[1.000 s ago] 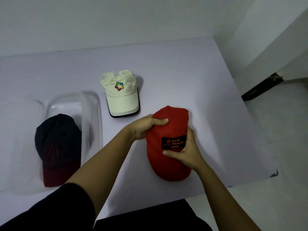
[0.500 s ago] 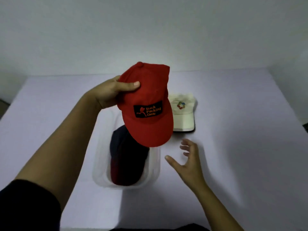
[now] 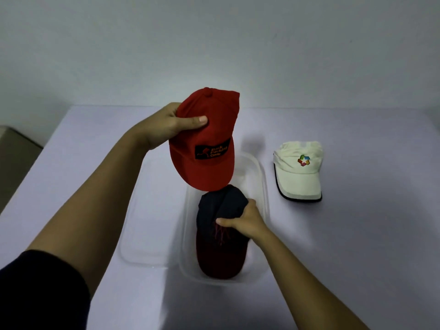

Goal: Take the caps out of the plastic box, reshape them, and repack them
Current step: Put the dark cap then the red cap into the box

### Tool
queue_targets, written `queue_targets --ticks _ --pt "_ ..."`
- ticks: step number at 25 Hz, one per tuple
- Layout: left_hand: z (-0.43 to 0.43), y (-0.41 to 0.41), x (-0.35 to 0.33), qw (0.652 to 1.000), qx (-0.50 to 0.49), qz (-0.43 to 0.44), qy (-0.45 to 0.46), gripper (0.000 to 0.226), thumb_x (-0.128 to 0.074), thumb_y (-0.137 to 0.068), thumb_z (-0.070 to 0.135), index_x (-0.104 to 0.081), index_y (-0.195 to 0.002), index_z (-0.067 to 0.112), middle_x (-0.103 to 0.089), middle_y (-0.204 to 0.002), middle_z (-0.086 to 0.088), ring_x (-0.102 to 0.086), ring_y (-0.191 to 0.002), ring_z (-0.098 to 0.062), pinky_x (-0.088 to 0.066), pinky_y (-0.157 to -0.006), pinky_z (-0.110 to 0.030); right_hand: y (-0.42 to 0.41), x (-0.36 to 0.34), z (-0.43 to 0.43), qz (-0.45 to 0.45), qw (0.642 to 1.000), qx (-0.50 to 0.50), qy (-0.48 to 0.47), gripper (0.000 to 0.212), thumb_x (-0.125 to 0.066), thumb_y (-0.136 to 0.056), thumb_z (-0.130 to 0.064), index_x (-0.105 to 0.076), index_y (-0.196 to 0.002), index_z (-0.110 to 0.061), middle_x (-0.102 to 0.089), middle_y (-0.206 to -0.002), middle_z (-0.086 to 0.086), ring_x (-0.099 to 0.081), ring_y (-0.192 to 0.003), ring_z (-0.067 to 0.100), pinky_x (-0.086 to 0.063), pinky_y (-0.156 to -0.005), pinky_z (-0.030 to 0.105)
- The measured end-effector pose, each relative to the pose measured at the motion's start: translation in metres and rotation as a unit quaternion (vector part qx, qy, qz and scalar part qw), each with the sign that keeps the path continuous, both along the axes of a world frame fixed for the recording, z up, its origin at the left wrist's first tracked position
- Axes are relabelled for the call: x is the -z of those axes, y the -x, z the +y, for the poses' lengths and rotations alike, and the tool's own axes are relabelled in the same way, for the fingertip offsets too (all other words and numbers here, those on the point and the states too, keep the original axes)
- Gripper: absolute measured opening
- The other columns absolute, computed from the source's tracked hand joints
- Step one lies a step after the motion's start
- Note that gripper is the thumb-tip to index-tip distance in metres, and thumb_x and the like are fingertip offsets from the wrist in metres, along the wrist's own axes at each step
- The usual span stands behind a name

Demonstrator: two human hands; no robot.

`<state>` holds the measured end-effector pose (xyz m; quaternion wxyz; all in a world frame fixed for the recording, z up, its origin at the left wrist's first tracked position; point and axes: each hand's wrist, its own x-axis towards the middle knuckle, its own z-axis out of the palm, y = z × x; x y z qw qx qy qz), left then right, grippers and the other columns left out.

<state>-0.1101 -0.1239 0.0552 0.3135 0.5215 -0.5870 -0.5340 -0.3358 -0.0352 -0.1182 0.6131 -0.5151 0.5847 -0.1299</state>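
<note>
My left hand (image 3: 166, 127) holds a red cap (image 3: 204, 144) with a black patch in the air, above the far end of the clear plastic box (image 3: 262, 184). Inside the box lies a dark navy cap with a dark red brim (image 3: 221, 256). My right hand (image 3: 245, 221) is closed on that cap's crown, pinching the fabric. A cream cap with a coloured logo (image 3: 298, 171) sits on the table to the right of the box, brim toward me.
The box's clear lid (image 3: 147, 234) lies flat against the left side of the box. The pale table (image 3: 357, 246) ends at a wall behind. A brownish surface (image 3: 14, 158) shows beyond the table's left edge.
My left hand lifted the red cap off the table and holds it over the box. My right hand let go of it and came down to grip the dark cap in the box.
</note>
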Motion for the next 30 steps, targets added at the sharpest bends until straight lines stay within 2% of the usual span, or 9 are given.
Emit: queue_targets --ticks 3,8,12,17,20,23,25,28,30 --pt "-0.007 -0.006 0.006 1.0 -0.006 -0.012 0.001 0.019 -0.063 -0.084 0.025 -0.069 -0.102 0.025 -0.074 -0.099 0.006 -0.07 -0.096 -0.013 -0.055 -0.082 -0.022 -0.002 -0.012 0.005 0.024 0.998 -0.034 0.048 0.083 -0.089 -0.055 -0.033 -0.036 -0.117 -0.02 -0.051 -0.119 -0.006 -0.053 -0.111 0.015 -0.047 -0.091 0.029" --pt "-0.017 -0.002 0.019 0.999 0.021 -0.017 -0.039 0.017 -0.062 -0.087 0.022 -0.068 -0.103 0.022 -0.072 -0.104 0.001 -0.07 -0.093 -0.013 -0.056 -0.082 -0.023 0.01 -0.032 0.027 0.022 0.985 -0.108 0.135 0.08 -0.085 -0.06 -0.04 -0.028 -0.116 -0.032 -0.047 -0.128 -0.005 -0.049 -0.117 0.012 -0.049 -0.095 0.032" --pt "-0.013 0.017 0.053 0.989 0.084 -0.019 -0.119 0.015 -0.062 -0.087 0.022 -0.07 -0.099 0.019 -0.073 -0.101 -0.001 -0.071 -0.093 -0.017 -0.056 -0.082 -0.025 0.02 -0.041 0.031 0.0 0.985 -0.118 0.127 0.07 -0.085 -0.063 -0.034 -0.029 -0.105 -0.04 -0.051 -0.117 -0.014 -0.054 -0.109 0.001 -0.05 -0.084 0.017" --pt "0.002 0.03 0.1 0.971 0.089 0.064 -0.213 0.019 -0.068 -0.081 0.019 -0.069 -0.098 0.012 -0.073 -0.095 -0.004 -0.069 -0.089 -0.018 -0.056 -0.085 -0.028 0.026 -0.052 0.018 -0.066 0.988 -0.095 0.101 0.081 -0.085 -0.064 -0.026 -0.028 -0.122 -0.032 -0.047 -0.123 -0.021 -0.049 -0.117 -0.008 -0.047 -0.094 0.017" --pt "0.009 0.033 0.12 0.959 0.073 0.1 -0.254 0.031 -0.064 -0.077 0.022 -0.065 -0.106 0.011 -0.071 -0.103 -0.007 -0.068 -0.094 -0.02 -0.055 -0.089 -0.029 0.028 -0.048 0.013 -0.071 0.99 -0.09 0.081 0.075 -0.083 -0.065 -0.027 -0.029 -0.117 -0.033 -0.047 -0.122 -0.02 -0.05 -0.113 -0.011 -0.048 -0.09 0.015" --pt "0.016 0.035 0.138 0.949 0.06 0.115 -0.286 0.038 -0.063 -0.078 0.026 -0.062 -0.113 0.01 -0.066 -0.117 -0.012 -0.063 -0.108 -0.025 -0.049 -0.099 -0.035 0.024 -0.045 0.009 -0.027 0.991 -0.093 0.093 0.072 -0.084 -0.064 -0.032 -0.028 -0.11 -0.032 -0.043 -0.121 -0.016 -0.051 -0.112 -0.002 -0.049 -0.086 0.015" --pt "0.02 0.035 0.145 0.944 0.045 0.124 -0.302 0.04 -0.064 -0.077 0.027 -0.061 -0.114 0.01 -0.064 -0.12 -0.013 -0.061 -0.111 -0.028 -0.047 -0.1 -0.037 0.023 -0.043 0.004 0.039 0.984 -0.095 0.144 0.084 -0.086 -0.057 -0.041 -0.023 -0.112 -0.028 -0.03 -0.128 -0.006 -0.038 -0.122 0.007 -0.043 -0.099 0.023" --pt "0.024 0.033 0.15 0.937 0.02 0.134 -0.321 0.045 -0.064 -0.076 0.028 -0.061 -0.116 0.009 -0.064 -0.12 -0.015 -0.062 -0.109 -0.028 -0.049 -0.097 -0.037 0.02 -0.04 -0.008 0.086 0.97 -0.122 0.194 0.11 -0.085 -0.041 -0.058 -0.006 -0.116 -0.047 -0.002 -0.147 -0.008 -0.013 -0.136 0.01 -0.023 -0.113 0.03" --pt "0.025 0.032 0.151 0.933 0.011 0.135 -0.334 0.044 -0.064 -0.077 0.03 -0.061 -0.116 0.008 -0.066 -0.117 -0.014 -0.063 -0.106 -0.027 -0.05 -0.095 -0.037 0.019 -0.036 -0.017 0.089 0.973 -0.127 0.17 0.109 -0.081 -0.033 -0.067 -0.005 -0.11 -0.052 -0.014 -0.141 -0.008 -0.022 -0.134 0.014 -0.029 -0.114 0.038"
